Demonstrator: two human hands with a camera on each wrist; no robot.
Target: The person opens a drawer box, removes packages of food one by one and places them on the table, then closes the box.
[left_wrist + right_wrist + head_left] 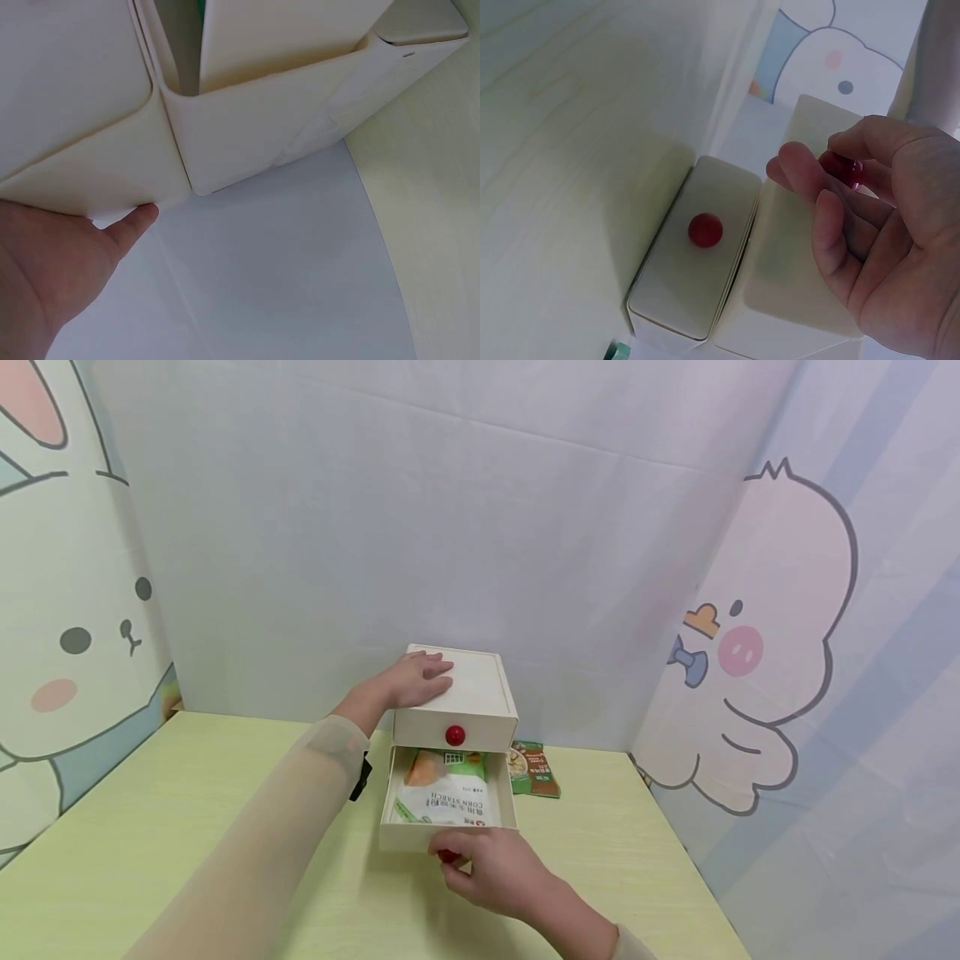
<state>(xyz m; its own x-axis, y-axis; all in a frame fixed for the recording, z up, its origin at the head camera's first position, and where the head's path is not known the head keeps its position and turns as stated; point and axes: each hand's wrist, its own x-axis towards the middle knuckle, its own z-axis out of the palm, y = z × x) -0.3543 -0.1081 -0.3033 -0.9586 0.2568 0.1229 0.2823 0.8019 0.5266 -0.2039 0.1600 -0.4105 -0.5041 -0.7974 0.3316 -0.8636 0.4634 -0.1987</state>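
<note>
A small white two-drawer cabinet [480, 681] stands on the table, its upper drawer closed with a red knob [454, 735] on the front. My left hand [414, 682] rests on the cabinet's top with fingers extended; its thumb lies along the edge in the left wrist view. The lower drawer [405, 838] is pulled out towards me. Inside it lies a white and green packet of corn starch [450, 795]. My right hand [497, 870] pinches the lower drawer's red knob [838, 169] between thumb and fingers.
A green and brown food packet [534, 768] lies on the table just right of the cabinet. The pale yellow-green table [600, 860] reaches back to a light curtain [450, 527]. Cartoon-printed curtains flank both sides.
</note>
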